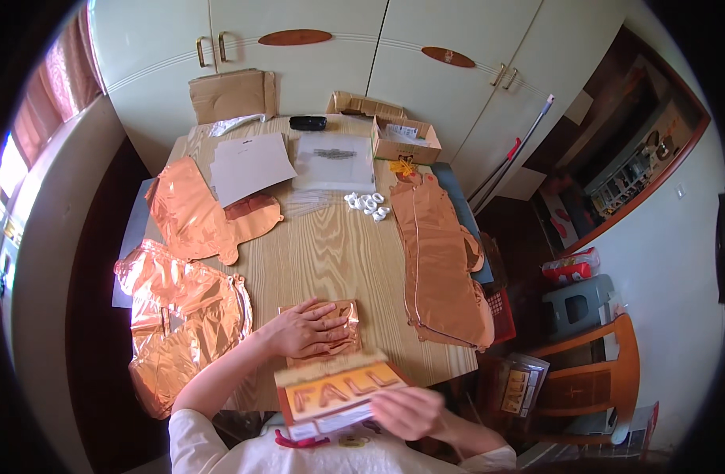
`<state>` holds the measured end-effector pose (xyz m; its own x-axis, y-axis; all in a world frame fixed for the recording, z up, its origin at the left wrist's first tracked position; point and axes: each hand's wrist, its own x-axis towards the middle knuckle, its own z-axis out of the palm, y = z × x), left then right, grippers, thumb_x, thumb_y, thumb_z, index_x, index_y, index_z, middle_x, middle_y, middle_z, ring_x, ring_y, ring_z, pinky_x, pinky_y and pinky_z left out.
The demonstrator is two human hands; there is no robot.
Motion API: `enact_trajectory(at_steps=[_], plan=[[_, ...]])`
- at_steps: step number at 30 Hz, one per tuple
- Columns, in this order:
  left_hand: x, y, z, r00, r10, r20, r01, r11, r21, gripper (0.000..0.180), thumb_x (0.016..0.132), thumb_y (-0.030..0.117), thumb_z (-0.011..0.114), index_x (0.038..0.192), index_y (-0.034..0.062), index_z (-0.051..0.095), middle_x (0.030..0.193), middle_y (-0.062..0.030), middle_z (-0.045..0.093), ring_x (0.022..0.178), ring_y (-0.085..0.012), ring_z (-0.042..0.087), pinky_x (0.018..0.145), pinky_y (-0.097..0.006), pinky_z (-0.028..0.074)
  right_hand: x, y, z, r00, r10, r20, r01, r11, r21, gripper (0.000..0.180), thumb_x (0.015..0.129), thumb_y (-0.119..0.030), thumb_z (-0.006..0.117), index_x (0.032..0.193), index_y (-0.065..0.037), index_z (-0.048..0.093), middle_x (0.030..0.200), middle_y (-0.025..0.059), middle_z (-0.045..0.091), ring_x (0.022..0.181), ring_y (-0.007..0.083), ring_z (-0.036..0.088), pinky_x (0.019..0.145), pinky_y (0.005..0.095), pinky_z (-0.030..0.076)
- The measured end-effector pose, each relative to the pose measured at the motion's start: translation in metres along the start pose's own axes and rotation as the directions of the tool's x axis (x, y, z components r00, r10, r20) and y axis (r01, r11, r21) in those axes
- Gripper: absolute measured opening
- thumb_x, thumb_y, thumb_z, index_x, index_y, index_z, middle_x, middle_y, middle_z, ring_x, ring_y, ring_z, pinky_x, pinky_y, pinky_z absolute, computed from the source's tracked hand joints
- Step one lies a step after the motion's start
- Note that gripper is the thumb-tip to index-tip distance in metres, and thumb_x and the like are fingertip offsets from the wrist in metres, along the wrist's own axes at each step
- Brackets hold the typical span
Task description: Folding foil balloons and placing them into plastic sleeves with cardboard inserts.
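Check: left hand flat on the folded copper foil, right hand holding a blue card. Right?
Not blue: the head view shows the card in the right hand is mostly orange. The left hand is indeed flat on the folded copper foil.

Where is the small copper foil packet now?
In the head view, the small copper foil packet lies at low centre on the table, under the left hand, just beyond the orange card in the right hand.

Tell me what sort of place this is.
Probably a room in a home: tall pale cupboards line the far wall, a pink curtain hangs at the left, and a wooden chair stands at the right. The table, spread with copper-coloured foil pieces, seems to serve as a workspace.
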<state>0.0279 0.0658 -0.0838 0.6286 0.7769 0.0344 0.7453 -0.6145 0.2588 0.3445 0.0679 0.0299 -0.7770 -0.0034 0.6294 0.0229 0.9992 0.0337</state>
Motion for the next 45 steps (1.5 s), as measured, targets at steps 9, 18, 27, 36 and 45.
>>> enact_trajectory(at_steps=[9, 18, 27, 36, 45], plan=[[-0.003, 0.007, -0.003, 0.999, 0.008, -0.04, -0.006, 0.999, 0.039, 0.056, 0.098, 0.052, 0.039, 0.149, 0.0278, 0.039, 0.157, 0.0004, 0.033, 0.146, -0.0293, 0.026, 0.12, -0.051, 0.013, 0.016, 0.111, -0.002, 0.937, 0.115, -0.33, -0.252, 0.877, -0.408, 0.014, 0.081, -0.008, 0.074, 0.093, -0.002, 0.07, 0.093, 0.0069, 0.072, 0.086, 0.0232, 0.072, 0.067, 0.0314, 0.056], [-0.003, 0.008, -0.003, 0.999, 0.008, -0.046, -0.006, 1.0, 0.025, 0.054, 0.098, 0.049, 0.041, 0.147, 0.0273, 0.043, 0.156, 0.0, 0.034, 0.146, -0.0278, 0.027, 0.12, -0.051, 0.015, -0.03, 0.14, 0.123, 0.887, 0.421, 0.189, -0.381, 0.899, -0.214, 0.02, 0.086, -0.019, 0.067, 0.101, -0.006, 0.071, 0.121, 0.0085, 0.067, 0.124, 0.0256, 0.057, 0.107, 0.0435, 0.043], [-0.001, 0.008, -0.004, 0.996, 0.042, -0.083, -0.044, 0.999, -0.029, 0.053, 0.096, 0.048, 0.045, 0.141, 0.0194, 0.051, 0.153, -0.0039, 0.039, 0.146, -0.0275, 0.027, 0.12, -0.05, 0.016, -0.008, 0.087, 0.159, 0.896, 0.317, 0.311, -0.342, 0.939, 0.027, 0.048, 0.095, -0.027, 0.057, 0.131, 0.005, 0.054, 0.138, 0.0205, 0.053, 0.131, 0.031, 0.049, 0.113, 0.0459, 0.035], [-0.012, 0.03, -0.011, 0.986, -0.103, -0.131, 0.105, 0.994, 0.009, 0.065, 0.094, 0.056, 0.046, 0.14, 0.0106, 0.049, 0.151, -0.0197, 0.038, 0.142, -0.0368, 0.032, 0.117, -0.049, 0.024, -0.013, 0.086, 0.165, 0.888, 0.325, 0.327, -0.347, 0.938, 0.011, 0.053, 0.093, -0.028, 0.061, 0.134, 0.004, 0.052, 0.139, 0.0204, 0.052, 0.132, 0.0329, 0.048, 0.112, 0.0475, 0.035], [-0.02, 0.092, 0.016, 0.855, -0.472, -0.216, 0.495, 0.866, 0.069, 0.085, 0.088, 0.064, 0.05, 0.143, -0.0002, 0.041, 0.148, -0.0265, 0.038, 0.141, -0.0439, 0.031, 0.115, -0.053, 0.023, -0.011, 0.085, 0.162, 0.87, 0.334, 0.363, -0.366, 0.93, 0.022, 0.056, 0.093, -0.029, 0.062, 0.136, 0.004, 0.049, 0.142, 0.0208, 0.049, 0.135, 0.0334, 0.044, 0.114, 0.0485, 0.032]])
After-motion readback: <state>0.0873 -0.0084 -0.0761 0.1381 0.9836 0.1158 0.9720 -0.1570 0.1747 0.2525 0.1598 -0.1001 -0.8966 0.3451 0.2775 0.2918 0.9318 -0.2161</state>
